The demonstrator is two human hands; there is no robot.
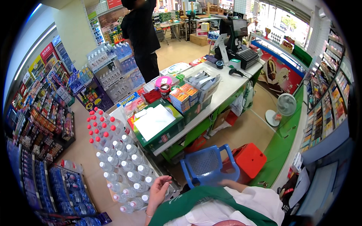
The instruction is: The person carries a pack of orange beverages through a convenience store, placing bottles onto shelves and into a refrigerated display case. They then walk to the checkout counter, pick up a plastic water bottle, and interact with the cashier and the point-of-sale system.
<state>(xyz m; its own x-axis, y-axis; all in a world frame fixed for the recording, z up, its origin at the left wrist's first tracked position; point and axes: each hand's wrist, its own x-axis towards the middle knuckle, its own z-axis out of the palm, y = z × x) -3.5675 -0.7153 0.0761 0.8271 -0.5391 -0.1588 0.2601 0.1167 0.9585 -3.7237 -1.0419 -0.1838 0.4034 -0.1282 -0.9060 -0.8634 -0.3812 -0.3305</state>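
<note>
My left hand [160, 186] is raised at the lower middle, beside the large clear water bottles with white caps [134, 175]. Its fingers are loosely curled, with no object visible in them. Blurred and partly hidden by my body, my right hand [226, 183] is close to the blue plastic armchair [204, 163]; whether it touches the chair is unclear. Behind the white-capped bottles stand several red-capped bottles [101, 127]. A green carton [161, 141] on the counter [229, 84] bears white paper [155, 121].
A red plastic stool [250, 161] stands right of the chair. A white fan [285, 106] is farther off. The counter carries a scanner [236, 72], a keyboard [247, 58] and boxed goods [179, 99]. A person in black [141, 34] stands beyond it. Stocked shelves [45, 121] line the left.
</note>
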